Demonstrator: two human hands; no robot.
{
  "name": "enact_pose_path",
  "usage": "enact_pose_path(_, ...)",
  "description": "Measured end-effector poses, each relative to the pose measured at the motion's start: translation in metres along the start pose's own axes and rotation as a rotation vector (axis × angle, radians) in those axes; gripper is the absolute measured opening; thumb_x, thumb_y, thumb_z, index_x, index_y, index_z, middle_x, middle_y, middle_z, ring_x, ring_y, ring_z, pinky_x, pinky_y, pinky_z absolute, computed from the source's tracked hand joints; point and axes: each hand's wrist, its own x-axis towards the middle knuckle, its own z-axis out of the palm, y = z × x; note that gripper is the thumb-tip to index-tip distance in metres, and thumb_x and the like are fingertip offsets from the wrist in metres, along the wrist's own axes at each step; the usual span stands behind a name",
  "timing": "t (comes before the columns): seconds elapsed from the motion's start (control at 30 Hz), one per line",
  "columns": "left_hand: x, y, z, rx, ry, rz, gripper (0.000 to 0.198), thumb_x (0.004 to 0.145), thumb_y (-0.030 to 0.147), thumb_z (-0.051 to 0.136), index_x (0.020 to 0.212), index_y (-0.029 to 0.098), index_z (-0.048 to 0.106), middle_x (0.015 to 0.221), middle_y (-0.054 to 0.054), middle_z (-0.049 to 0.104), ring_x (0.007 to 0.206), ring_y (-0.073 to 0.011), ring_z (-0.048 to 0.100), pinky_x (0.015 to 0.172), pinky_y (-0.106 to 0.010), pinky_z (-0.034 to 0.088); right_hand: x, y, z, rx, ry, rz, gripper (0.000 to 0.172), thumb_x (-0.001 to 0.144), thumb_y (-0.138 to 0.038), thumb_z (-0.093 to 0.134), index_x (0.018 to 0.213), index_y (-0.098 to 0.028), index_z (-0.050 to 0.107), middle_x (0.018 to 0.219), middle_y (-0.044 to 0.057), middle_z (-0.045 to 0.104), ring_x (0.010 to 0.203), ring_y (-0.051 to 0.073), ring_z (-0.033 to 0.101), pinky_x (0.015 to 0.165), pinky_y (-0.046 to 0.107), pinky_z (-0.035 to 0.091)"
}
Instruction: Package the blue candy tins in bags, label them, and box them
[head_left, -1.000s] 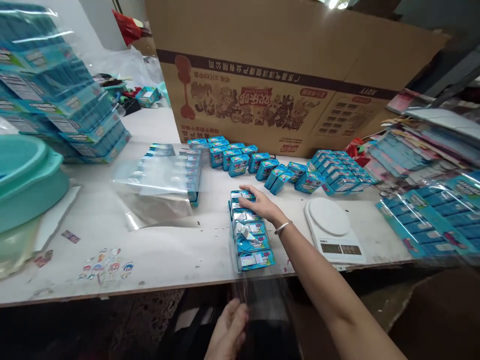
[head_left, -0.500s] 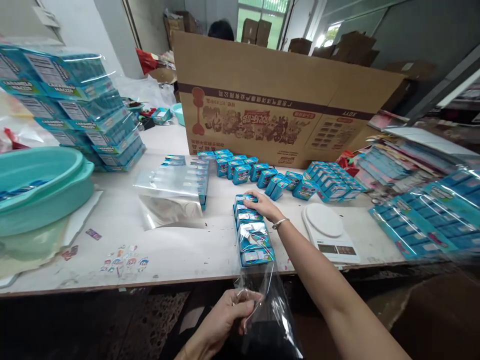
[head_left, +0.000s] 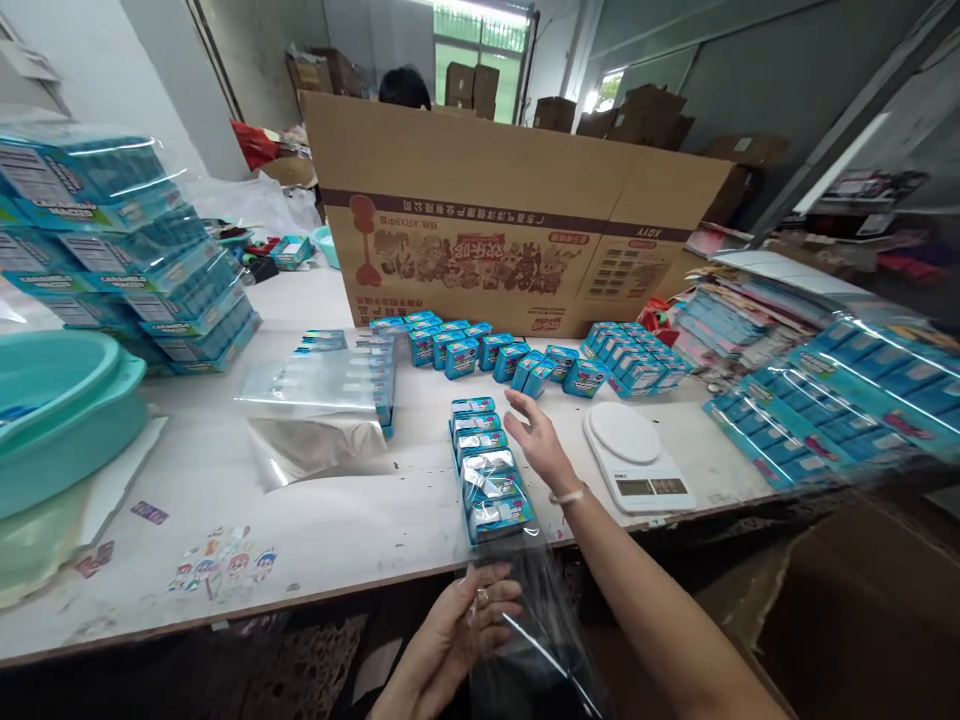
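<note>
One row of blue boxes (head_left: 486, 468): in clear bag (head_left: 541, 625), at near edge of worktop (head_left: 337, 520).
Left hand (head_left: 465, 628): gripping bag mouth, 6 o'clock.
Right hand (head_left: 536, 437): spread wide, empty, 3 o'clock.
Room: bare at 9 o'clock.

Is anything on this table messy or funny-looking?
Yes. The big cardboard box at the back of the table stands with its print upside down. Small stickers lie scattered on the table near the front edge. The clear bag round the row of blue boxes hangs crumpled over the edge, gripped by the left hand.
</note>
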Motion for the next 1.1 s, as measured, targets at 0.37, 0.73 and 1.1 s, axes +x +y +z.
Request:
enact_pose_path(0.37,0.017,0.011,0.002,0.177,-0.017,0.072,0.056,0.054,0.036,0.093,0.100,0.015,0.068,0.059,0.008,0.044,0.048,-0.0047,0.039,0.049,-0.019,0.031,-0.165,-0.004,-0.016,-0.358,-0.122,0.277,0.044,0.093,-0.055,0.047,0.066,-0.021,0.047,0.059,-0.003,0.049,0.057,0.014,0.048,0.057,0.027,0.037)
enact_pose_path(0.73,0.026,-0.013,0.015,-0.213,0.079,0.145,0.041,0.061,0.040,0.090,0.088,0.013,0.074,0.085,-0.006,0.074,0.077,-0.0175,0.066,0.074,-0.027,0.049,-0.167,0.000,0.002,-0.244,-0.254,0.183,0.042,0.098,-0.049,0.040,0.067,-0.021,0.039,0.065,-0.003,0.048,0.062,0.012,0.044,0.059,0.025,0.033)
enact_pose_path(1.1,0.035,-0.013,0.027,-0.316,0.178,0.158,0.041,0.052,0.034,0.095,0.079,0.012,0.072,0.075,-0.004,0.074,0.069,-0.0148,0.067,0.067,-0.024,0.052,-0.167,0.001,0.002,-0.384,-0.388,0.019,0.040,0.102,-0.042,0.034,0.068,-0.021,0.042,0.068,0.000,0.056,0.062,0.014,0.048,0.060,0.026,0.036)
